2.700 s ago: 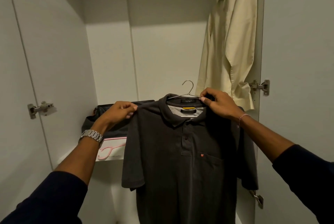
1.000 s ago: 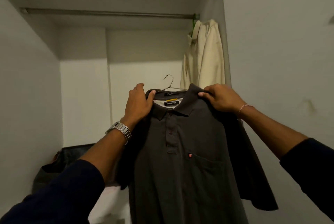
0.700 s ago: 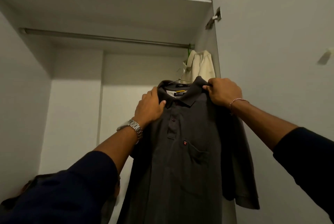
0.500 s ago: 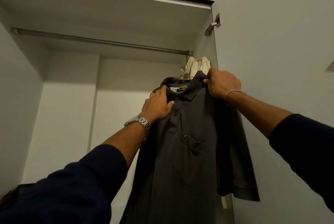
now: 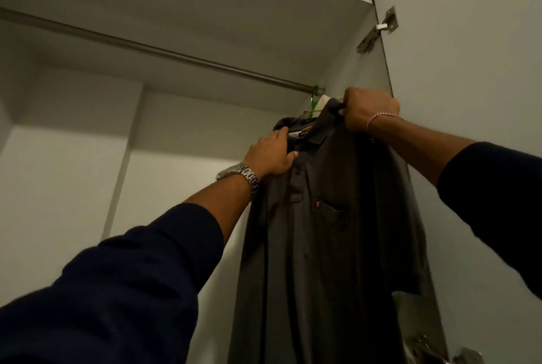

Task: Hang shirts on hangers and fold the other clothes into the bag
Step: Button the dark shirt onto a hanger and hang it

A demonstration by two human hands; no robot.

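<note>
Left hand (image 5: 271,155): centre of the frame, fingers and thumb curled on the dark collar at the shirt's left side, gripping the cloth; a metal link watch (image 5: 242,176) sits on the wrist, and a navy knit sleeve (image 5: 123,284) fills the lower left.
Rail (image 5: 164,54): smooth round metal bar running from the upper left edge down toward the upper centre-right, just under the wardrobe's flat pale ceiling.
Wardrobe interior (image 5: 73,164): matt off-white panels, with a vertical seam left of centre.
Polo shirt (image 5: 325,246): centre right, dark grey soft knit, hanging long and limp with lengthwise folds; buttoned placket, chest pocket with a tiny red tag, a neck label with a yellow strip inside the collar. Its collar is held up just below the rail's right end.
Wire hanger (image 5: 302,115): thin metal, only a short length shows above the collar; its hook is hard to make out.
Green hanger (image 5: 316,93): plastic hook over the rail's right end, carrying a cream shirt (image 5: 325,101) mostly hidden behind the polo.
Right hand (image 5: 368,109): upper right of centre, closed into a fist round the shirt's right shoulder, bunching the fabric; a thin pink-and-white cord bracelet (image 5: 381,117) circles the wrist.
Door (image 5: 469,70): flat pale panel on the right, with a metal hinge (image 5: 378,30) near the top.
</note>
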